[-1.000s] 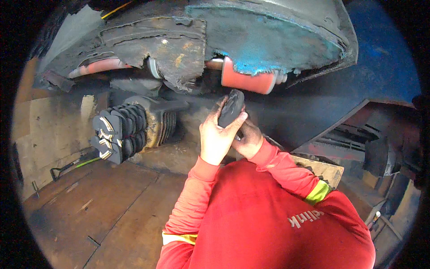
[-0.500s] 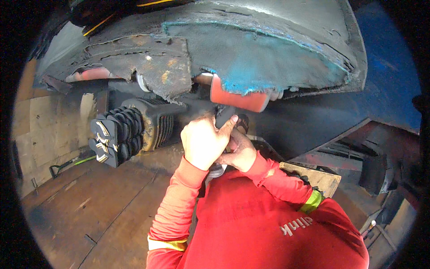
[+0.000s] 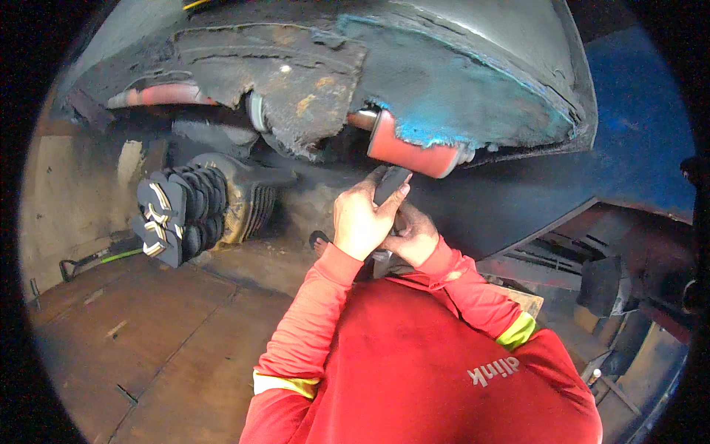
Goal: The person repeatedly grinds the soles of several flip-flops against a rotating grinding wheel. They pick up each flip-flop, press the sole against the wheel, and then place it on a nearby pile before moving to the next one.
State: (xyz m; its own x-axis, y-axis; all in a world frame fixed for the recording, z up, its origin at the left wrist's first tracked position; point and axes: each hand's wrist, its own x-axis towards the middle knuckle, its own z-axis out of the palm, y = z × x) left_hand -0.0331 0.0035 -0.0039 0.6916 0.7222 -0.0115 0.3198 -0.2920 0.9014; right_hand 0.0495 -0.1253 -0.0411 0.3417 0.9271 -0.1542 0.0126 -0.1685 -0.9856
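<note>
My left hand (image 3: 360,220) is wrapped round a dark flip-flop (image 3: 391,185), its thumb pressed along the near side. My right hand (image 3: 416,237) is closed about the lower end of the same flip-flop, just below and to the right of the left hand. The flip-flop stands on edge, its upper end at the underside of a red sanding drum (image 3: 414,152). Whether the two touch, I cannot make out. Ragged dark and blue cloth covers (image 3: 458,96) hang over the drum. My fingers hide most of the flip-flop's lower part.
At the left, a stack of dark flip-flops (image 3: 181,211) with striped straps sits by a worn ribbed housing (image 3: 251,200). A second red drum (image 3: 166,95) shows under the hood further left. A wooden box edge (image 3: 521,300) lies right of my arm, beside a blue panel (image 3: 636,111).
Both hands have moved slightly right and up with the flip-flop, whose upper end is now close under the red drum. My view has shifted, and a foot now shows left of my hands.
</note>
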